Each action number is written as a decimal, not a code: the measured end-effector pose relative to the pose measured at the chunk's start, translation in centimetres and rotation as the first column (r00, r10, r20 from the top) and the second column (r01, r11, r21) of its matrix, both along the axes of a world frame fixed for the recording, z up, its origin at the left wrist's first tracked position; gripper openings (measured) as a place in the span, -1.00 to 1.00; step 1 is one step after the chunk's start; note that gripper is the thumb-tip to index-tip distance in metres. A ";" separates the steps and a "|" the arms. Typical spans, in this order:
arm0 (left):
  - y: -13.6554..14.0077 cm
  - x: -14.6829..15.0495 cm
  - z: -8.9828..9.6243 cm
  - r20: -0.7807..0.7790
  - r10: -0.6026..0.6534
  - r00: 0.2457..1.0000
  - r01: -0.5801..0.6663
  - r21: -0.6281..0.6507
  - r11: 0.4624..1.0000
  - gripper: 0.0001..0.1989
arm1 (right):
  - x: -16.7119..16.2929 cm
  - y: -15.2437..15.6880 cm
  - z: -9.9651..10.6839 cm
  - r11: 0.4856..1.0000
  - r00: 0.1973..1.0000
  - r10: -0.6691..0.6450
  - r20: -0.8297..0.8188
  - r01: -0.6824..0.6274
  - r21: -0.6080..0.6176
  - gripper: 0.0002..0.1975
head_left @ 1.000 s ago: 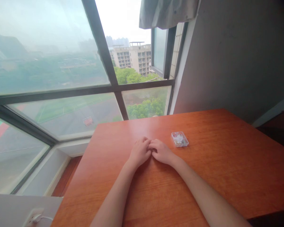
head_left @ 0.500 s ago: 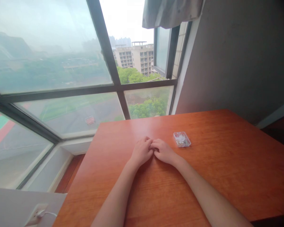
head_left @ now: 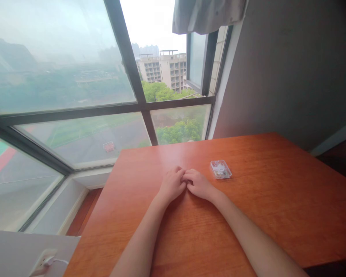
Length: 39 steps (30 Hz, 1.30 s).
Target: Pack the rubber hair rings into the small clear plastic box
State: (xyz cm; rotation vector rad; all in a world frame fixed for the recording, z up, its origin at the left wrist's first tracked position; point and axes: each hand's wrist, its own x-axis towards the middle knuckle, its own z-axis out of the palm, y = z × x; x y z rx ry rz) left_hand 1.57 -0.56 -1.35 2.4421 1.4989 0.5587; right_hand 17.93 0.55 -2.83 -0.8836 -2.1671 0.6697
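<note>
My left hand point(head_left: 173, 184) and my right hand point(head_left: 198, 183) rest together on the brown wooden table point(head_left: 276, 184). Their fingers are curled and touch at the tips, the right fingers lying partly over the left ones. No object shows in either hand, though the undersides of the fingers are hidden. To the right of my right hand, and apart from it, sits a small clear plastic box point(head_left: 220, 169). Small whitish and metallic pieces show through it, too small to name.
Beyond the table's far edge stands a dark-framed window point(head_left: 103, 110), with one pane point(head_left: 197, 61) swung outward. A grey curtain point(head_left: 207, 15) hangs at the top. The grey wall point(head_left: 282, 73) is on the right. At lower left, a plug with a white cable sits in a wall socket point(head_left: 43, 261).
The view has shifted very slightly. My hands and the box have kept their places on the table.
</note>
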 end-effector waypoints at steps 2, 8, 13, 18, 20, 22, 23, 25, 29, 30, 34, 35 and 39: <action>0.0 0.0 0.0 0.002 0.001 1.000 -0.001 -0.003 1.000 -0.83 | 0.0 0.0 0.0 1.000 1.000 0.003 -0.003 -0.002 0.004 -0.65; 0.1 0.0 0.0 -0.004 0.000 1.000 0.000 -0.008 1.000 -0.83 | 0.0 0.0 -0.1 1.000 1.000 -0.003 -0.004 0.003 0.002 -0.64; 0.0 0.1 0.1 -0.007 0.003 1.000 -0.003 -0.008 1.000 -0.84 | 0.0 -0.1 0.0 1.000 1.000 -0.004 -0.009 0.004 0.000 -0.64; 0.0 0.1 0.0 -0.004 0.010 1.000 -0.010 -0.009 1.000 -0.85 | 0.0 -0.1 0.1 1.000 1.000 -0.003 0.000 0.003 -0.006 -0.64; 0.0 0.1 0.0 -0.002 0.006 1.000 -0.006 -0.008 1.000 -0.85 | 0.0 -0.1 0.0 1.000 1.000 0.000 0.004 0.000 -0.005 -0.64; 0.0 0.1 0.0 0.002 0.002 1.000 -0.002 -0.009 1.000 -0.85 | 0.0 0.0 0.0 1.000 1.000 0.002 0.011 -0.002 -0.003 -0.64; 0.0 0.1 0.0 0.003 0.001 1.000 -0.001 -0.010 1.000 -0.85 | 0.0 0.0 0.0 1.000 1.000 0.002 0.015 -0.002 -0.003 -0.65; 0.0 0.1 0.0 0.001 0.004 1.000 -0.004 -0.011 1.000 -0.85 | 0.0 0.0 0.0 1.000 1.000 0.000 0.018 0.000 -0.005 -0.65; 0.0 0.1 -0.1 -0.006 0.014 1.000 -0.014 -0.005 1.000 -0.84 | 0.0 0.0 0.1 1.000 1.000 0.004 0.013 -0.003 -0.008 -0.63; 0.0 0.1 -0.1 -0.007 0.014 1.000 -0.014 -0.002 1.000 -0.84 | 0.0 0.0 0.1 1.000 1.000 0.004 0.011 -0.004 -0.009 -0.63; 0.0 0.1 0.0 -0.007 0.010 1.000 -0.010 -0.002 1.000 -0.84 | 0.0 0.0 0.1 1.000 1.000 0.006 0.005 -0.006 -0.008 -0.65; 0.0 0.1 0.0 -0.007 0.012 1.000 -0.012 -0.006 1.000 -0.84 | 0.0 0.0 0.1 1.000 1.000 0.005 0.005 -0.005 -0.006 -0.65; -0.1 0.1 0.2 -0.007 0.021 1.000 -0.021 -0.025 0.999 -0.84 | 0.0 0.0 -0.1 1.000 1.000 0.001 0.007 -0.001 -0.001 -0.65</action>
